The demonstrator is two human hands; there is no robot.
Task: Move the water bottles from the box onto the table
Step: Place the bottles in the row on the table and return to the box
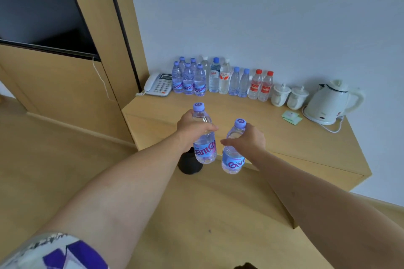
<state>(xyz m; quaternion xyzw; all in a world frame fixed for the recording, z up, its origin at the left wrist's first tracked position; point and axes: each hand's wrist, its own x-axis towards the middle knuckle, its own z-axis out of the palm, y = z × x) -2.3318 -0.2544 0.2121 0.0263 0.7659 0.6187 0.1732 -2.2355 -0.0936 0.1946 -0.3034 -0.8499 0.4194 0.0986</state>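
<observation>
My left hand (192, 125) grips a clear water bottle (204, 148) with a purple cap and purple label, held upright in the air at the table's front edge. My right hand (249, 137) holds a second bottle of the same kind (231, 159), a little lower and to the right. Both bottles hang in front of the light wooden table (295, 148). Several water bottles (218, 78) stand in a row along the wall at the back of the table, some with purple, blue, white and red caps. No box is in view.
On the table stand a white telephone (158, 85) at the left, two white cups (288, 95), a white kettle (330, 102) with its cord, and green packets (291, 117). A black round object (188, 166) sits on the floor below my left hand. A dark screen (39, 6) hangs at the upper left.
</observation>
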